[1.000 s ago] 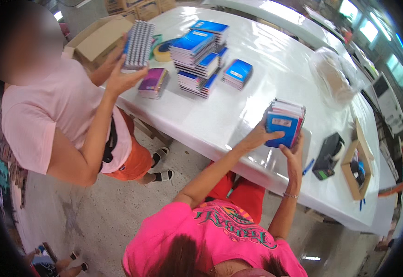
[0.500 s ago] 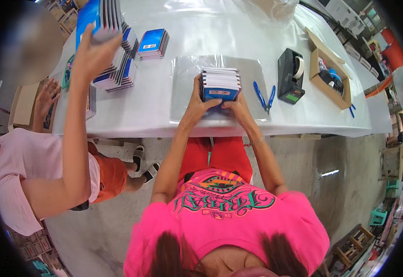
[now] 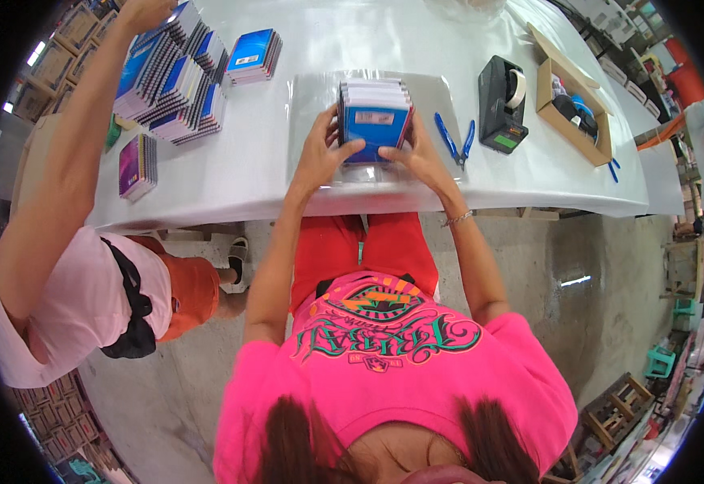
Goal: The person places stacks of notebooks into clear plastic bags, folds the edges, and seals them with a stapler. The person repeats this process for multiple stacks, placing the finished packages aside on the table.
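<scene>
Between my left hand [image 3: 318, 155] and my right hand [image 3: 423, 159] I grip a stack of notebooks [image 3: 374, 125] with blue covers. It stands on edge, with the front cover facing me and the white page edges on top. My thumbs press on the front cover, and my other fingers wrap around the sides, partly hidden. Beneath the notebooks a clear plastic sheet [image 3: 304, 101] lies flat on the table. To the right of my right hand are blue-handled nippers [image 3: 458, 145], their handles spread.
A black tape dispenser [image 3: 504, 105] and an open cardboard box [image 3: 574, 121] of small items stand to the right. Leftward are a small blue notebook stack [image 3: 254, 56], several piled spiral notebooks [image 3: 170, 81] and purple notebooks [image 3: 137, 165]. A co-worker's arm [image 3: 70, 153] reaches over the far left.
The notebook stack in my hands has tipped more upright, showing more of its front cover. The co-worker's hand moved up and away, and purple notebooks now show at the left.
</scene>
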Action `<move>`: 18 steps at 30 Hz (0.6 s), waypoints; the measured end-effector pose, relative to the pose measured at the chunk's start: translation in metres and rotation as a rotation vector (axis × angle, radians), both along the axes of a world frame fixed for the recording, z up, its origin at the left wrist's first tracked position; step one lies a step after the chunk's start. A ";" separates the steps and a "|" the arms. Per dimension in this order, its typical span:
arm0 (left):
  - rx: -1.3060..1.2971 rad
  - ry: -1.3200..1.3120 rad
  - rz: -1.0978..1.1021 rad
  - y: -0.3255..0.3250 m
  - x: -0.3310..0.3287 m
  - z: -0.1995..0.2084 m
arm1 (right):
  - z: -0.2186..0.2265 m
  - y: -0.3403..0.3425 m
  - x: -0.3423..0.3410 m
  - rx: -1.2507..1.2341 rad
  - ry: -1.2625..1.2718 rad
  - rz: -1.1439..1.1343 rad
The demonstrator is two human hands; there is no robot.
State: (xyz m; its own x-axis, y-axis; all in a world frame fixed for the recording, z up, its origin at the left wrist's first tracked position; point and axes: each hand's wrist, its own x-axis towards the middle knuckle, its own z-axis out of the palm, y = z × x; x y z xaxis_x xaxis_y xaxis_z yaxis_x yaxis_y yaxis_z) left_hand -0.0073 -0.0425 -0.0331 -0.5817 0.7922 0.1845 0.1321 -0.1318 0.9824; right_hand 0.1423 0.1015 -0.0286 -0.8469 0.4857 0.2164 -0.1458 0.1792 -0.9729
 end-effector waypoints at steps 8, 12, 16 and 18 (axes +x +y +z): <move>-0.310 -0.363 -0.142 0.021 -0.021 0.049 | 0.022 0.012 -0.015 -0.263 -0.151 -0.061; -0.413 -0.379 -0.220 0.028 -0.027 0.040 | 0.014 0.015 -0.019 -0.199 -0.223 -0.078; -0.395 -0.305 -0.203 0.036 -0.034 0.012 | -0.001 0.013 -0.022 -0.225 -0.254 -0.131; -0.418 -0.256 -0.178 0.038 -0.034 0.010 | 0.000 0.012 -0.021 -0.247 -0.249 -0.146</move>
